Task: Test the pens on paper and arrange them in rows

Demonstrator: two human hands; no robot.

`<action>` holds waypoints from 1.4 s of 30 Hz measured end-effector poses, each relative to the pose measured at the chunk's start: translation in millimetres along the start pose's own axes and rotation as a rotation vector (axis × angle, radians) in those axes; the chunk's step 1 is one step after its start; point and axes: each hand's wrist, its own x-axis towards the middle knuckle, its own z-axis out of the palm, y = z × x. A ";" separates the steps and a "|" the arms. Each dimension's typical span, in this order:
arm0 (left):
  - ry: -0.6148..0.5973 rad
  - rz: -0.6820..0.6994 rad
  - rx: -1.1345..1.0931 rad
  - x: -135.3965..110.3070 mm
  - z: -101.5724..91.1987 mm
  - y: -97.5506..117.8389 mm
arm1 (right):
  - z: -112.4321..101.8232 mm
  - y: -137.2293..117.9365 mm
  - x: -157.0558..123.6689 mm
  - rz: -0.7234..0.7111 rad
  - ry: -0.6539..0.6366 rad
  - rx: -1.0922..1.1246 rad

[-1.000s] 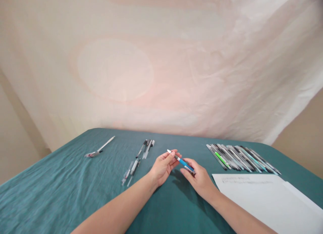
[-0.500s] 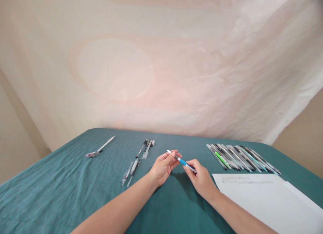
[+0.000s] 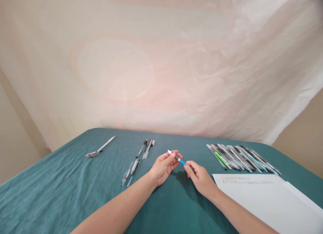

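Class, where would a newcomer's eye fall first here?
Probably on the blue pen near the middle, held between the left hand and the right hand. Next, perhaps, the bright green pen among the row of pens at right, just beyond the white paper.

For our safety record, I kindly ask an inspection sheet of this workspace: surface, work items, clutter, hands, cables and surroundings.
Surface: green cloth, wrinkled at left.
Work items: blue pen, held between both hands.
Clutter: pen row at right, beyond white paper with faint marks; upper group and lower group of pens left of centre; white pen far left.
Hands: left hand holds the blue pen near its white tip; right hand grips the other end.
Cables: nothing seen.
Surroundings: pale drape behind.
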 end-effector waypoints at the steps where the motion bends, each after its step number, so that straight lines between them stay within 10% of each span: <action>1: 0.008 0.009 0.002 -0.1 0.6 -0.6 | 1.1 0.5 -0.2 0.000 0.010 -0.005; 9: 0.097 0.021 0.057 0.5 2.0 -3.2 | 8.0 4.7 -0.9 -0.023 0.164 -0.041; 42: 0.023 0.010 0.061 5.0 -1.0 -2.3 | 3.8 9.8 5.2 0.011 0.106 0.067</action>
